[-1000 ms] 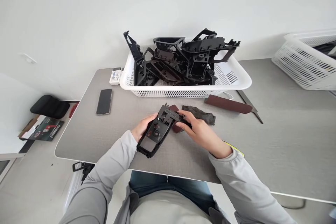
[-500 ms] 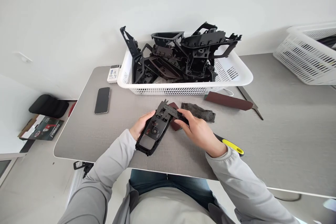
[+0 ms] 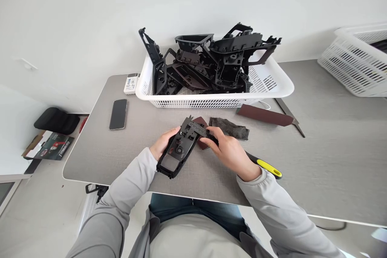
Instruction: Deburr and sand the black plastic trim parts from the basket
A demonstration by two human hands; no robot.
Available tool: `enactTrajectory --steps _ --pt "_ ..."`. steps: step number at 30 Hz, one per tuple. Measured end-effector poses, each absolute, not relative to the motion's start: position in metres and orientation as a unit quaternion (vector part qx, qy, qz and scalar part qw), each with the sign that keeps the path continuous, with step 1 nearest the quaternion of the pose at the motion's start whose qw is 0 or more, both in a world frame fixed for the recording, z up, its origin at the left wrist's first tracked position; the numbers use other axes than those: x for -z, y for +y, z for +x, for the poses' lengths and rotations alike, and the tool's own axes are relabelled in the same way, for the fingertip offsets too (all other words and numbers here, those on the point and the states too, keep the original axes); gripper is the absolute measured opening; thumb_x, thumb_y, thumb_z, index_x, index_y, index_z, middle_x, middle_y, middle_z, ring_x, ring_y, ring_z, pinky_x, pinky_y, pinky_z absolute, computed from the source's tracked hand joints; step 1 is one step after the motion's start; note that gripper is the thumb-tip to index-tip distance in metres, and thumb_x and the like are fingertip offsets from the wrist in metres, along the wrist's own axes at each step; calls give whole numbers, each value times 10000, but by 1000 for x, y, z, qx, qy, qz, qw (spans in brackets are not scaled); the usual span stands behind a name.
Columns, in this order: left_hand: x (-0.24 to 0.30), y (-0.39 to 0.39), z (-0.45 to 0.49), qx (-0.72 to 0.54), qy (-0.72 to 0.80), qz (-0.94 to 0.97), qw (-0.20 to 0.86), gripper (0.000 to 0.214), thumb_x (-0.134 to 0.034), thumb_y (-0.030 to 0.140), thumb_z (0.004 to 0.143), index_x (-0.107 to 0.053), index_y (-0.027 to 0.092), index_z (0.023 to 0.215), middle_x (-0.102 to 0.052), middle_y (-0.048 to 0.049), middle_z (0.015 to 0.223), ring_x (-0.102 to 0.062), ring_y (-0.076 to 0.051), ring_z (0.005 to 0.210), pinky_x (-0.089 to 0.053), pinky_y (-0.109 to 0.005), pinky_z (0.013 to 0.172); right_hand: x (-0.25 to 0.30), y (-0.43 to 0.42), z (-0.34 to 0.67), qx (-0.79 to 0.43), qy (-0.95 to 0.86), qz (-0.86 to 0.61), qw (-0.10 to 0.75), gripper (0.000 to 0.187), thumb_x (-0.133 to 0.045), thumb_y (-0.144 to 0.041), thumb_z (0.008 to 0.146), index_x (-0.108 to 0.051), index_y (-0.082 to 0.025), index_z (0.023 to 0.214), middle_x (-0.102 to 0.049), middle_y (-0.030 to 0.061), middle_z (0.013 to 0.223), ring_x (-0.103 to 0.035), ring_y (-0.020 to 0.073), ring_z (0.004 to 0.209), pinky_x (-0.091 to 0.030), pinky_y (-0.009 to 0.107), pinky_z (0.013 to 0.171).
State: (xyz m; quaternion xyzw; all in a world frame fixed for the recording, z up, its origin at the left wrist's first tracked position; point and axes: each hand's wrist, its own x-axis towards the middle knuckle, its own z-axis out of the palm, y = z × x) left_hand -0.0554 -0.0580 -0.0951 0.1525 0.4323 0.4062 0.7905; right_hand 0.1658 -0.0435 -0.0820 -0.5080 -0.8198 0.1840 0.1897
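My left hand (image 3: 161, 144) is closed on the left edge of a long black plastic part (image 3: 177, 154), tilted just above the table (image 3: 317, 161). My right hand (image 3: 228, 151) grips a file-like tool across the part's upper end. Its grey blade (image 3: 197, 128) lies on the part, and its black and yellow handle (image 3: 267, 167) sticks out behind my wrist. A small reddish-brown sanding piece (image 3: 201, 121) lies under the part's top end.
A white basket (image 3: 211, 100) heaped with black plastic parts stands behind my hands. Near it lie a grey cloth (image 3: 230, 127), a brown sandpaper strip (image 3: 264, 115), a flat metal file (image 3: 290, 117), a phone (image 3: 118, 114) and a small white device (image 3: 130, 84). Another white basket (image 3: 356, 62) sits far right.
My hands and the part have barely shifted. The tool's yellow handle end now shows behind my right wrist. The view has tipped slightly.
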Motion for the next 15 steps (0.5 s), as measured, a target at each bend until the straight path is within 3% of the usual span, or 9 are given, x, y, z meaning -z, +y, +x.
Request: enactTrajectory --steps 5,10,15 --pt "96 -58 -55 -397 425 154 799 319 -534 354 946 -741 122 875 -727 -72 682 -643 -139 518 -501 -224 524 83 -44 166 -153 -828 -513 169 676 -194 -701 953 -630 -192 862 -678 90 587 -682 275 542 -425 315 510" --pt "97 -58 -56 -385 425 160 803 303 -564 357 932 -732 117 854 -725 -74 674 -641 -139 513 -493 -221 505 77 -45 168 -199 -815 -514 180 743 -100 -793 877 -568 -225 772 -622 54 539 -592 218 463 -377 294 485" --pt "96 -58 -57 -385 429 172 799 293 -643 394 879 -719 112 860 -724 -72 698 -642 -141 523 -484 -229 495 77 -44 167 -258 -791 -514 210 727 -171 -845 841 -547 -230 741 -589 30 536 -526 185 437 -375 289 486"
